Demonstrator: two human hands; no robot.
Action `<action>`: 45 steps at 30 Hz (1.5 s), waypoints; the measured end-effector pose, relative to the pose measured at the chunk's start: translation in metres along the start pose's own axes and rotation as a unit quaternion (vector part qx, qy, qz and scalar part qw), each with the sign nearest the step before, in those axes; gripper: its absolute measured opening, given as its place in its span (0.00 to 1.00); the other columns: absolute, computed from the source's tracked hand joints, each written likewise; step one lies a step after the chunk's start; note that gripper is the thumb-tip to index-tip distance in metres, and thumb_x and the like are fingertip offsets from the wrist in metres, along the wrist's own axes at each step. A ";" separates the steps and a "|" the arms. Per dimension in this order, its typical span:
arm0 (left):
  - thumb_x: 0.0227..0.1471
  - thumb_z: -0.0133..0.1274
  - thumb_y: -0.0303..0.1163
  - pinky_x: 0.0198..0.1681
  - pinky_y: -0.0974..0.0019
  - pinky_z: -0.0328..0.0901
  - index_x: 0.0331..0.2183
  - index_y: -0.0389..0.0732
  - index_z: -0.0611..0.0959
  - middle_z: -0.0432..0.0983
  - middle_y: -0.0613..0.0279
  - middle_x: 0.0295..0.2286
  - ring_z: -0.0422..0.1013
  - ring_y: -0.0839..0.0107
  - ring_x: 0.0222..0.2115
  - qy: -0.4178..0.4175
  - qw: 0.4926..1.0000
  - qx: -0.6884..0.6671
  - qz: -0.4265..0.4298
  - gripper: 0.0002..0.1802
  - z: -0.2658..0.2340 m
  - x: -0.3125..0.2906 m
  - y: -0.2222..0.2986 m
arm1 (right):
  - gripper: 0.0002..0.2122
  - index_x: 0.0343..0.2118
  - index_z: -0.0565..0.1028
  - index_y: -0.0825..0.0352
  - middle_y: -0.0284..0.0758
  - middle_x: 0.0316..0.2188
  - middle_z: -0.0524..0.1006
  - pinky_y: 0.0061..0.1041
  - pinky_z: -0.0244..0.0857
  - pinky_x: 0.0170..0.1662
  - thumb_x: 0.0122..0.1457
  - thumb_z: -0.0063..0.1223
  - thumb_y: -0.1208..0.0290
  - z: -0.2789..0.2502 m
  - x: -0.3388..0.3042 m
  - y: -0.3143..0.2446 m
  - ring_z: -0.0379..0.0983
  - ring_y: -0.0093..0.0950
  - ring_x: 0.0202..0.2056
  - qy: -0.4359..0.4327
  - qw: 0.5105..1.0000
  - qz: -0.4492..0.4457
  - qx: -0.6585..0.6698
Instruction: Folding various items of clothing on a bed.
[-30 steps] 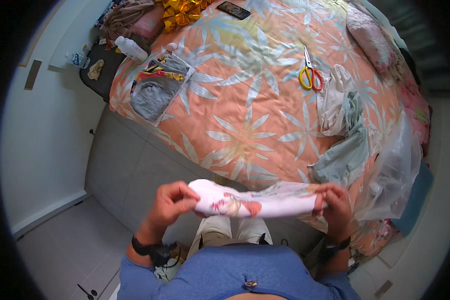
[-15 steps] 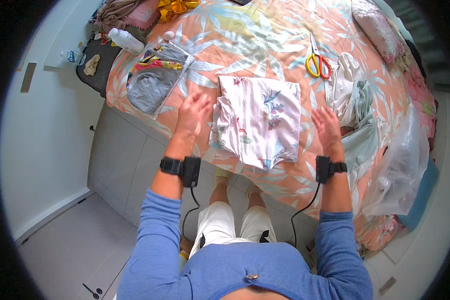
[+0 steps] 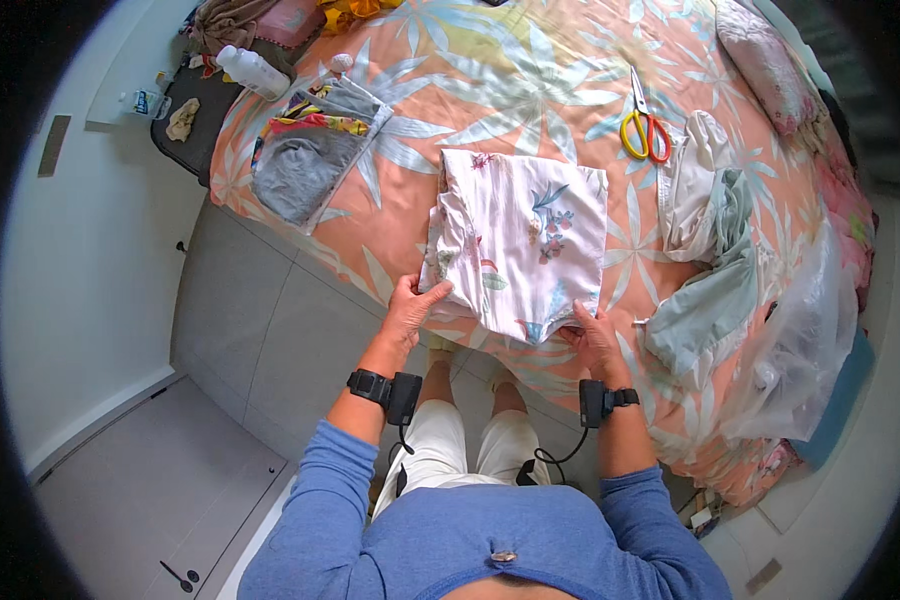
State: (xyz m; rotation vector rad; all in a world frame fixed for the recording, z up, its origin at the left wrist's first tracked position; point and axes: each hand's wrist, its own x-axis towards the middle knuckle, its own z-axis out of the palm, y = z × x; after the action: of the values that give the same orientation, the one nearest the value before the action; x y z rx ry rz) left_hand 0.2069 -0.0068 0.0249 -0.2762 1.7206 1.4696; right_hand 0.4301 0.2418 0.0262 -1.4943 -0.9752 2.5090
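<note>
And we're down at the near edge of the cloth (image 3: 530, 230)! A second ago we had it lifted off the bed (image 3: 530, 110), drawn out lengthwise between both hands; half a second ago it lay on the bed with the hands raised to either side, fingers loosely spread and well apart from it. Now the hands have dropped back to it. Our left hand (image 3: 408, 308) has come in at the near left corner, thumb over the top, fingers at the underside, pinched on the fabric. Our right hand (image 3: 596, 342) has swung inward to the near right corner, thumb above and fingers beneath, nipped on it too. The cloth itself, white with printed flowers, sits in a folded square at the front of the bed, much as it did half a second ago, a ruffled fold down its left side. Around it we see little change: the scissors (image 3: 643, 113) hold their spot beyond its right side, the white garment (image 3: 692, 175) and green garment (image 3: 705, 310) lie touching at the right, and the grey bundle (image 3: 305, 178) stays at the left.
</note>
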 end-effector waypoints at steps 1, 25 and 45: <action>0.44 0.67 0.40 0.40 0.71 0.65 0.46 0.34 0.71 0.72 0.61 0.36 0.69 0.75 0.37 -0.005 1.000 0.016 -0.012 0.32 0.002 -0.002 0.004 | 0.13 0.45 0.70 0.67 0.33 0.38 0.76 0.26 0.74 0.40 0.60 0.55 0.67 0.001 0.000 0.000 0.75 0.25 0.37 0.003 1.000 0.003 -0.004; 0.50 0.60 0.31 0.37 0.72 0.66 0.38 0.34 0.78 0.76 0.62 0.32 0.71 0.76 0.32 -0.016 0.999 -0.012 0.043 0.15 0.032 0.032 0.030 | 0.08 0.38 0.71 0.66 0.32 0.25 0.77 0.19 0.71 0.23 0.59 0.54 0.70 -0.004 0.009 0.003 0.75 0.22 0.22 0.069 0.992 -0.001 -0.104; 0.53 0.58 0.30 0.18 0.70 0.62 0.37 0.42 0.76 0.69 0.71 0.18 0.62 0.80 0.14 -0.145 0.936 -0.318 -0.025 0.09 0.048 0.039 0.049 | 0.10 0.39 0.70 0.65 0.31 0.25 0.77 0.17 0.72 0.22 0.59 0.57 0.68 -0.010 0.013 0.001 0.76 0.22 0.22 0.048 0.994 0.016 -0.099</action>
State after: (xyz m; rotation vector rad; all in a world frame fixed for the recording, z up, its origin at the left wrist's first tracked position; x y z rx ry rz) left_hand 0.1728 0.0633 0.0342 -0.4124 0.9617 1.8930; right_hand 0.4320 0.2505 0.0123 -1.6779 -1.2245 2.3957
